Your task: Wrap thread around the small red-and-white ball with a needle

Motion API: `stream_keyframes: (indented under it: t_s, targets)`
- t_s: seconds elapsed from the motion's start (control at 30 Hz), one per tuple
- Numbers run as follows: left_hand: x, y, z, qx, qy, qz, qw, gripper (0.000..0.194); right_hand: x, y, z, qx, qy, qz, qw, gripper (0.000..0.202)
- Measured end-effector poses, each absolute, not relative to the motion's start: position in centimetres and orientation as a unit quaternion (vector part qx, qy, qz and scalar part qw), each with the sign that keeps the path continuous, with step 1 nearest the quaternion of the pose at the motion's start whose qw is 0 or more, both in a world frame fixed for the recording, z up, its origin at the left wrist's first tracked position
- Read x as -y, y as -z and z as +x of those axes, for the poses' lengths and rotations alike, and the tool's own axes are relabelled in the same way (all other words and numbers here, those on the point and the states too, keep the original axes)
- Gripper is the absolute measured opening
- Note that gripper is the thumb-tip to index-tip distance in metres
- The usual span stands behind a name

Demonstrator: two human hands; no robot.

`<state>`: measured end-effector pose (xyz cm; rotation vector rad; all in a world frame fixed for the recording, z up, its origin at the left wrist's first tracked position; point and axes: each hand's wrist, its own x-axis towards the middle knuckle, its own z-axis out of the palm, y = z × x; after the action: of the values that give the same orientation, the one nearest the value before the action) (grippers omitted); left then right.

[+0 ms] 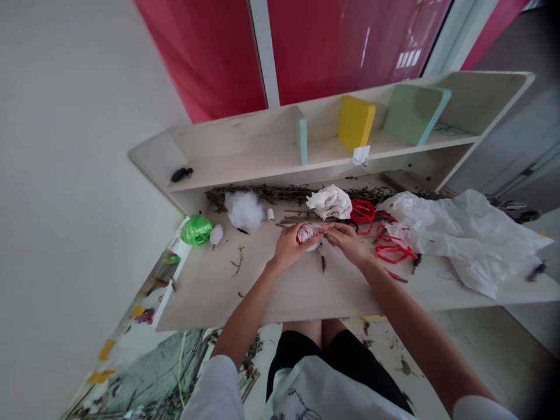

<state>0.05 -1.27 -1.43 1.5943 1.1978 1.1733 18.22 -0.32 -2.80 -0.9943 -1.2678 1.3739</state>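
Note:
My left hand (289, 244) is closed around a small bundle (307, 233) wrapped with red and white string, held just above the desk. Pressed together at the bundle's right end are the fingers of my right hand (345, 240); what they pinch is too small to make out. Just below the hands lies a thin dark-tipped tool (322, 261). Behind them sits a crumpled white paper or cloth (330, 202). Red cord in loops (363, 213) lies to the right, near my right wrist.
A white fluffy wad (245, 211), a small white spool (270, 214) and a green plastic ball (196, 230) are on the left. Dry twigs (262, 192) line the back under the shelf (245, 166). A crumpled translucent plastic sheet (468, 239) covers the right side.

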Motion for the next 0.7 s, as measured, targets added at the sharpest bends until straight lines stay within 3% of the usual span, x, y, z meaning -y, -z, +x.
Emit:
stream_keyframes:
  t_s: [0.27, 0.5, 0.7]
  targets:
    - [0.8, 2.8, 0.3, -0.521, -0.411, 0.722, 0.198, 0.053, 0.4, 3.0, 18.2, 0.547, -0.567, -0.385, 0.48, 0.037]
    - [0.6, 3.4, 0.0, -0.502, -0.405, 0.739, 0.192, 0.053, 0.3, 3.2, 18.4, 0.573, -0.594, -0.361, 0.434, 0.035]
    - [0.0, 3.8, -0.2, -0.503, -0.508, 0.647, 0.263, 0.035, 1.1, 2.3, 18.0, 0.617, -0.577, -0.346, 0.407, 0.042]
